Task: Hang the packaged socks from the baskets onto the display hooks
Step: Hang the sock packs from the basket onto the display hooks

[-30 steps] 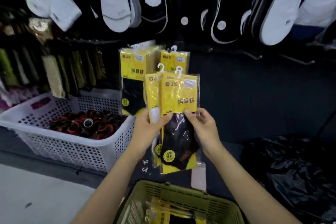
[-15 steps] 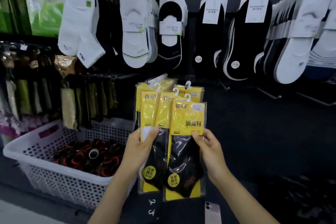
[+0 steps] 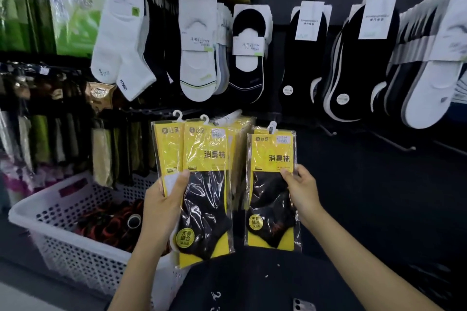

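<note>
Mid-hanging: right hand (image 3: 302,192) pinching one yellow cellophane sock packet (image 3: 273,192), left hand (image 3: 161,207) gripping remaining packets (image 3: 202,184); next, threading white hanger loop (image 3: 272,127) onto, seemingly, nearby bare metal hook (image 3: 328,131)

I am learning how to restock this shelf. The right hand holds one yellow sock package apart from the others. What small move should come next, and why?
Probably lift the single package in the right hand toward the hanging yellow packages behind it and slip its white hanger onto that hook. It is already apart from the packages in the left hand, upright, with its hanger free on top.
</note>
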{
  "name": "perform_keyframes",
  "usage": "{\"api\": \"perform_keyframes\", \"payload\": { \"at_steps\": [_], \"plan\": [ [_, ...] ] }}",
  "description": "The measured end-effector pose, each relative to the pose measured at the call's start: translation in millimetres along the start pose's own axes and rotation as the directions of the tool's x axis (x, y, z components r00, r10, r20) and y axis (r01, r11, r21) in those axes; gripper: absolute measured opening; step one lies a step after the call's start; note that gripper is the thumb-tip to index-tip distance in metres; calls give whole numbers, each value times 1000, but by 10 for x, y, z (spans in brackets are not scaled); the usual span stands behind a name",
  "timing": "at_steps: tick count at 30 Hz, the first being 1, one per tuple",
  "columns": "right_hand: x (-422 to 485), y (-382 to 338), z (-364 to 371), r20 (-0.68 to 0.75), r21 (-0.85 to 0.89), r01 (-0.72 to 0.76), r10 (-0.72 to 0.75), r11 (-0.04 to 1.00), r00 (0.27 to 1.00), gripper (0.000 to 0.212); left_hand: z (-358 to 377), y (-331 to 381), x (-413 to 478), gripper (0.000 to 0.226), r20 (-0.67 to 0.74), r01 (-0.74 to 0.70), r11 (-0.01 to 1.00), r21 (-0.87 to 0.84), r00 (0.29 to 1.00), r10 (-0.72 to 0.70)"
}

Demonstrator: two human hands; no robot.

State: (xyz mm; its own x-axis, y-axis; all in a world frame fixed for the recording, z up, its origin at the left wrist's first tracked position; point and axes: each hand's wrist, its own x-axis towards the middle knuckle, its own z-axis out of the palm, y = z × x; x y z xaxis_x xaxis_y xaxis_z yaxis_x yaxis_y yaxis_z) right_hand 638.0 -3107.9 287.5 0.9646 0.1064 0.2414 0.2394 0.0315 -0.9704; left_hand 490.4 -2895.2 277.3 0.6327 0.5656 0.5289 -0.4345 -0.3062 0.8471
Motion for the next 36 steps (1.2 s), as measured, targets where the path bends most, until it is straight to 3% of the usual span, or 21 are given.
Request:
{"api": "perform_keyframes", "payload": {
  "at_steps": [7, 14, 16, 19, 22, 24, 27, 31, 36],
  "plan": [
    [323, 220, 80, -78, 109, -271, 280, 956, 957, 33, 47, 17, -9, 48, -37, 36, 999, -2, 999, -36],
    [226, 462, -102, -257, 171, -370, 404, 913, 878, 20, 75, 4, -46, 57, 23, 57, 997, -55, 998, -56],
    [108, 392, -131, -216, 180, -333, 368, 925, 904, 17, 113, 14, -57, 59, 43, 86, 993, -76, 996, -83],
    [-129, 141, -73, 24, 162, -252, 251, 954, 968, 17, 191, 51, -98, 50, 59, 100, 993, -62, 994, -96],
    [-343, -105, 58, 242, 133, -165, 129, 977, 962, 23, 291, 54, -148, 59, 142, 156, 981, -113, 980, -139],
    [-438, -226, 134, 306, 125, -116, 73, 985, 949, 30, 369, 86, -200, 51, 166, 150, 982, -112, 977, -131],
    [-512, -315, 159, 296, 182, -84, 27, 980, 955, 25, 479, 100, -262, 25, 168, 150, 982, -115, 977, -129],
    [-533, -305, 60, 258, 197, -60, 8, 979, 966, 20, 502, 112, -277, 48, 160, 103, 995, -15, 982, -99],
    [-477, -261, -116, 153, 254, -72, 33, 965, 988, 18, 440, 89, -216, 49, 92, 27, 997, 76, 995, -34]
  ]
}}
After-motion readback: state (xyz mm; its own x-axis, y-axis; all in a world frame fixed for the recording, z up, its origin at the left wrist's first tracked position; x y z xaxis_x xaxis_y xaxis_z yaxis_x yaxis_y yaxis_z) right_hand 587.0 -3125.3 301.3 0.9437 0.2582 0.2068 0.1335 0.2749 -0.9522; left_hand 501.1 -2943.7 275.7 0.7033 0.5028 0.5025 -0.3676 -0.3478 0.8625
